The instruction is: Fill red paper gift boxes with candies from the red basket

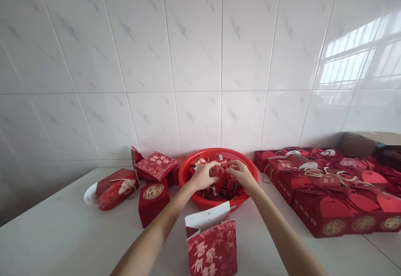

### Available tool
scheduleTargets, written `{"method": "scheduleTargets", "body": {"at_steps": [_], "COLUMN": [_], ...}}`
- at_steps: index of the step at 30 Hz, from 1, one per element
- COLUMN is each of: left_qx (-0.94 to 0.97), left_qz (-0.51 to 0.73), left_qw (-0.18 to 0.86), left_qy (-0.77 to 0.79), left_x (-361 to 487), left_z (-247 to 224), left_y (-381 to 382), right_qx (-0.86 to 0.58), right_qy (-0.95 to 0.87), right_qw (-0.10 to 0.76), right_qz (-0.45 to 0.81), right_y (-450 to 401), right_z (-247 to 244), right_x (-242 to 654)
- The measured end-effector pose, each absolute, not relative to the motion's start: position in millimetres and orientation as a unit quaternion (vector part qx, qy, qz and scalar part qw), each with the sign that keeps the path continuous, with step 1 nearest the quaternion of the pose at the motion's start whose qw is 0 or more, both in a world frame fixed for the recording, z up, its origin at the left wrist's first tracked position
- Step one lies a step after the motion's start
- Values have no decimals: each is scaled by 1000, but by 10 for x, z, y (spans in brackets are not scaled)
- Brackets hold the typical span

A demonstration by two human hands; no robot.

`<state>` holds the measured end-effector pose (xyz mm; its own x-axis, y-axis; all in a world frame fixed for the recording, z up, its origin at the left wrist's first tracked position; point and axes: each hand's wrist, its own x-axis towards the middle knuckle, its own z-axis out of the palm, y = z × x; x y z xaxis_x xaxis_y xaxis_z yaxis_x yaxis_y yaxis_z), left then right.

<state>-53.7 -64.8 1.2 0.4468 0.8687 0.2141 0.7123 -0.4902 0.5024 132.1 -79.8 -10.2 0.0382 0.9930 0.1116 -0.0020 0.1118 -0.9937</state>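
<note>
Both my hands are inside a red plastic basket (185, 180) filled with small red-wrapped sweets (232, 187). My left hand (205, 176) curves its thumb and fingers around a rounded red packet (219, 176), whose exact kind I cannot make out. Opposite it, my right hand (241, 175) has bent fingers close together at the packet's right side; whatever they pinch is too small to tell. Nearest me, in front of the basket, a red gift box (213, 249) with white lettering stands upright, its white-lined top flap raised.
Closed red gift boxes (319, 213) with cords and rounded tabs crowd the right side, a brown carton (360, 144) behind them. Left of the basket lie more red boxes (154, 201) and a red oval piece (116, 192). A tiled wall (197, 117) rises behind.
</note>
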Motion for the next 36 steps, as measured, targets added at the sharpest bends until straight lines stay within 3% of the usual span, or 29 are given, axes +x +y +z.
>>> {"method": "scheduleTargets", "body": {"at_steps": [4,7,14,21,25,36], "left_qx": [754,738,803,721,713,727], "left_qz": [418,486,448,488,443,446], "left_qw": [211,244,179,315,345,322], "left_qy": [462,400,349,378,420,412], "left_x": [-600,-631,-638,-630,-630,-612], "left_z": [-38,-70,-73,-77,-71,2], "left_y": [-631,-631,-635,-590,-598,-669], "right_qx": [-462,-432,-404,-377,-356,-334], "right_qy": [-518,-530,-519,-487,-497,-566], "right_qw": [528,489,475,560,568,486], "right_qz": [488,541,585,554,551,577], "right_y": [-851,-894,-851,-813,-841,-960], "right_z": [-46,3,-49,-84,-53,44], "right_x": [1309,1299,1336,1376,1380,1329]}}
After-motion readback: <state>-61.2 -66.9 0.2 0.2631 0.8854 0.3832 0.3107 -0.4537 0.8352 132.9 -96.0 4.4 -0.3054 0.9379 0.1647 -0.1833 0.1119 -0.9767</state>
